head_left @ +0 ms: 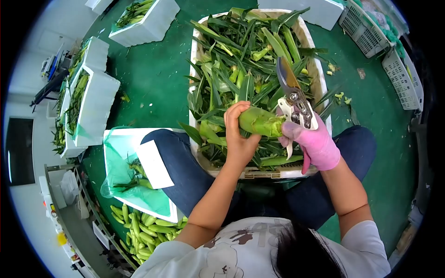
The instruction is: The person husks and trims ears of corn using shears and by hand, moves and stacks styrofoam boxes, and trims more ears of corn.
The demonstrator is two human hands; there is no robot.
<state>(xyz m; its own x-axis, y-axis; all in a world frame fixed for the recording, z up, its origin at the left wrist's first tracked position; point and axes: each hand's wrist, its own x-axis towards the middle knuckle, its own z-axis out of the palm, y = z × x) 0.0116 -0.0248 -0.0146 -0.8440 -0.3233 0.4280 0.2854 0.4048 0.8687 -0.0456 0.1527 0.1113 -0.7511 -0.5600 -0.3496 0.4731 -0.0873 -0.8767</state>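
The left hand (240, 135) wraps a green-husked ear of corn (259, 121) above the near edge of the leaf-filled white crate (321, 76), while the pink-gloved right hand (317, 144) grips pruning shears (293, 88), blades upward, its fingertips (288, 129) at the ear's stem end.

The view is bright and evenly lit, with only soft shadows under the crates. The pruner blades (288, 76) catch a glint, and the white foam boxes look pale. Fisheye distortion bends the walls near the black, blue-fringed rim. The hands (240, 135) look reasonably sharp; far edges look softer.
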